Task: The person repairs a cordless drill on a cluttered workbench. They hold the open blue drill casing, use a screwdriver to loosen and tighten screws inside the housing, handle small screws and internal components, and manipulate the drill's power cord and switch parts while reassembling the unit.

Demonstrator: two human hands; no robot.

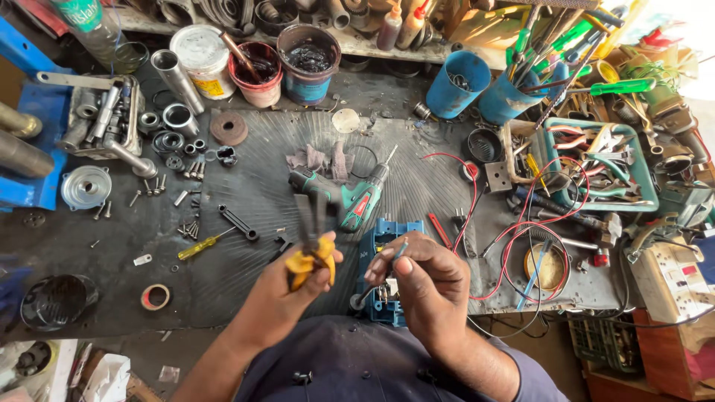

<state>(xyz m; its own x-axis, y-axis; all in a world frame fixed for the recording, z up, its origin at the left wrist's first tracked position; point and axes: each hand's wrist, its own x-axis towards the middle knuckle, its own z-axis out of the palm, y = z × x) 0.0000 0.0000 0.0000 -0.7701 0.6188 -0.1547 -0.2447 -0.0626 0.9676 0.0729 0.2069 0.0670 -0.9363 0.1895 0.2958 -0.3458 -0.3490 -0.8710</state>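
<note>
My left hand (287,294) grips yellow-handled pliers (311,246) with the dark jaws pointing away from me. My right hand (424,286) pinches a thin blue-tipped wire or small part (401,248) between thumb and fingers, just above a blue device casing (381,249) lying on the dark ribbed mat (253,186). A green cordless drill (350,195) lies on the mat just beyond both hands.
Red wires (514,223) loop to the right beside a green tray of tools (640,175). Blue cups (462,82) with screwdrivers, paint cans (257,71), metal parts, bolts, a yellow screwdriver (201,244) and a tape roll (155,297) crowd the bench.
</note>
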